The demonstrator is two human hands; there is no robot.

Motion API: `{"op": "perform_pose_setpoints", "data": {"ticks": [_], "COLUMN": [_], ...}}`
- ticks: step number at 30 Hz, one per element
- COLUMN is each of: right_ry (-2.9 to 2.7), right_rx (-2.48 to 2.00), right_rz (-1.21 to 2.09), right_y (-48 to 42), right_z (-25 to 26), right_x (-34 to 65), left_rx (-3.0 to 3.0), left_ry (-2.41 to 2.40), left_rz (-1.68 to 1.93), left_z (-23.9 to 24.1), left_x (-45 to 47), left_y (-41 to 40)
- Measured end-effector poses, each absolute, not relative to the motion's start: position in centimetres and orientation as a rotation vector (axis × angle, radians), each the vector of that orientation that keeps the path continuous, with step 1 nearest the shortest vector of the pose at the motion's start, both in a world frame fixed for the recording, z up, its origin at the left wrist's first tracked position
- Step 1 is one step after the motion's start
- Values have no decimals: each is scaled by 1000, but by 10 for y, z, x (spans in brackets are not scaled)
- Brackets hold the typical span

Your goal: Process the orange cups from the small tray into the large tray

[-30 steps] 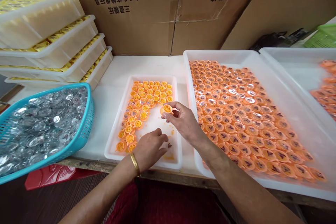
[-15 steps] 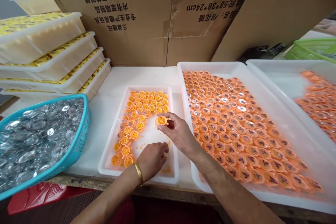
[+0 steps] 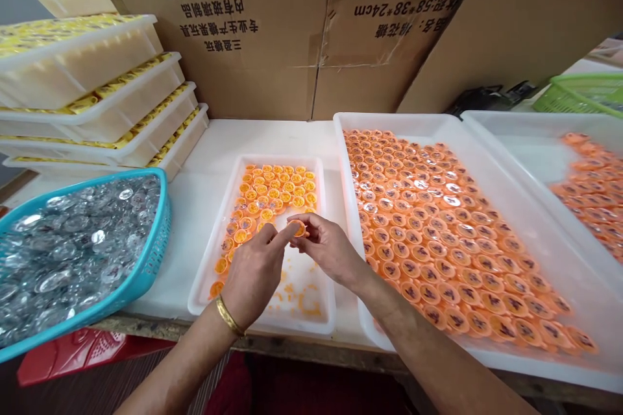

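A small orange toy teacup (image 3: 298,229) is held over the small white tray (image 3: 329,311), its handle side toward my right hand (image 3: 331,251). My right hand is closed on the cup by thumb and fingers. My left hand (image 3: 256,272), with a gold bracelet at the wrist, reaches the cup's near left rim with thumb and index finger. Its other fingers are curled, and whatever lies between the fingertips is hidden. Rows of orange cups with yellow-orange pellets (image 3: 274,194) fill the tray's far and left parts. Loose orange bits (image 3: 296,295) lie on its floor.
Right of the small tray stands a large white tray (image 3: 348,207) of orange cups with dark-printed tops; another tray (image 3: 516,155) adjoins it. At left are a blue basket (image 3: 158,233) of clear lids and stacked white trays (image 3: 131,78) with yellow pieces. Cardboard boxes (image 3: 272,78) stand behind.
My left hand has moved up and forward from the tray's near part to the cup, so its fingertips now meet it. My right hand keeps hold of the cup in nearly the same place.
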State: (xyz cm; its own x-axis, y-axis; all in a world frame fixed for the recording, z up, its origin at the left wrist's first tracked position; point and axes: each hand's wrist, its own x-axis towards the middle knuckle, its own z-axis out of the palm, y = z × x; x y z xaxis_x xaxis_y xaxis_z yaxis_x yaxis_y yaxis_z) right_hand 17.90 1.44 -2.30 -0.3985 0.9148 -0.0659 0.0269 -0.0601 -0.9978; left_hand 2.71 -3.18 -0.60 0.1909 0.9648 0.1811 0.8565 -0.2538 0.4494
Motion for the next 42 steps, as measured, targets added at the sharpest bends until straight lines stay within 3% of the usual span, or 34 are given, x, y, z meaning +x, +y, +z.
{"op": "perform_pose_setpoints", "data": {"ticks": [3,9,13,30,42], "right_ry": [-1522,-1544,-1502,-1551,-1776], "right_rx": [-1076,-1045,-1009,-1051,-1056], "right_rz": [1542,1650,1733,1663,1448], "right_y": [15,15,14,13,12], "right_z": [-23,-21,-19,-21,-29], "right_x": [179,183,183,181,179], "left_rx": [2003,917,671,551,1455], "left_ry": [1658,1222,1073,934,1400], "left_rz": [760,1156,1225,1224,907], "left_z": [-4,-3,-5,-14,-4], "left_x": [24,8,9,11,25], "left_y": [-31,-31,-31,-32,-11]}}
